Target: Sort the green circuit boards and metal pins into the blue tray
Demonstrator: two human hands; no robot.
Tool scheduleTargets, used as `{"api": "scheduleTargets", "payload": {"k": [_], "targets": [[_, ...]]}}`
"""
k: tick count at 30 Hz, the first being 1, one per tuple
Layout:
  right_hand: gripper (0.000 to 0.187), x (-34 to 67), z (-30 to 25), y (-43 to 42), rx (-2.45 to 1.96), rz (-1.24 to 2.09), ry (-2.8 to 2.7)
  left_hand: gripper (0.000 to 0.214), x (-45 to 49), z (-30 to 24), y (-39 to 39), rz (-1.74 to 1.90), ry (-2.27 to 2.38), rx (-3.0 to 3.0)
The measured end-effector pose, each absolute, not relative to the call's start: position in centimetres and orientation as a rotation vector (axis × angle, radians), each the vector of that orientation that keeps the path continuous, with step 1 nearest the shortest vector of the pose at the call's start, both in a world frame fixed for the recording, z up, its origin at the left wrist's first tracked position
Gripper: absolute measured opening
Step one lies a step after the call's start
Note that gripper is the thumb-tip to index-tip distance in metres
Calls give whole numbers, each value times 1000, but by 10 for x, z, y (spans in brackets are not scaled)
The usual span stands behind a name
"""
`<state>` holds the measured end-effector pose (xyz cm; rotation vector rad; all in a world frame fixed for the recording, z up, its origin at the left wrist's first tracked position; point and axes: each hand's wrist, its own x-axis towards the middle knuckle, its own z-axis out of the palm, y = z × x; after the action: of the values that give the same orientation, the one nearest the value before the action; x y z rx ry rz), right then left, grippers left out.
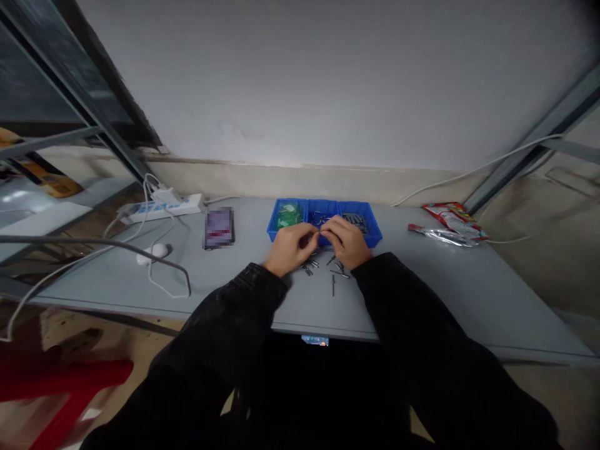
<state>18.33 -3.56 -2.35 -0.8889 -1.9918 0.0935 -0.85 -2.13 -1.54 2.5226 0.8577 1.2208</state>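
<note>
My left hand (291, 247) and my right hand (345, 242) meet over the grey table (440, 281), just in front of a row of blue bins (371, 219). Both hands are closed, their fingertips pinched together on a tiny part that is too small to make out. Several small dark metal pieces (328, 270) lie scattered on the table below my hands. The left bin holds green parts (287, 215); the right bin holds dark metal parts (356, 220). Black sleeves cover both my arms.
A phone (219, 227) lies left of the bins. Behind it a white power strip (162, 209) with cables, and a white earbud case (154, 251). Red snack wrappers (450, 222) lie at the back right. Metal shelving stands at the left; a red stool (70, 387) sits lower left.
</note>
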Motion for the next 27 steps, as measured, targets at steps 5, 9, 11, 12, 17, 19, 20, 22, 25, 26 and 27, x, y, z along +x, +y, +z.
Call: {"api": "scheduleTargets", "payload": {"k": [5,9,11,12,17,19,20,22,25,26,27], "targets": [[15,182,-22,-37,-895,114,-1974,16,-8,-17,-21,1232,890,2499],[16,183,-22,-37,-895,133,-1976,17,-9,-17,-21,1197,888,2520],[17,183,-22,-37,-895,140,-1975,18,-9,-17,-22,1185,880,2529],[18,183,-23,-36,-897,140,-1975,18,-8,-17,-22,1187,879,2530],[20,185,-24,-34,-932,68,-1988,18,-7,-18,-22,1222,859,2526],[21,185,-24,-33,-944,37,-1996,17,-6,-18,-22,1223,848,2535],[21,185,-24,-33,-947,31,-2001,17,-7,-18,-21,1228,849,2540],[22,185,-23,-34,-948,31,-2006,16,-7,-18,-20,1239,857,2550],[19,184,-22,-36,-942,43,-2003,16,-8,-17,-19,1243,872,2550],[17,183,-22,-36,-946,44,-2000,16,-9,-17,-18,1242,872,2547],[15,183,-22,-36,-953,43,-1997,16,-9,-17,-18,1242,872,2544]]}}
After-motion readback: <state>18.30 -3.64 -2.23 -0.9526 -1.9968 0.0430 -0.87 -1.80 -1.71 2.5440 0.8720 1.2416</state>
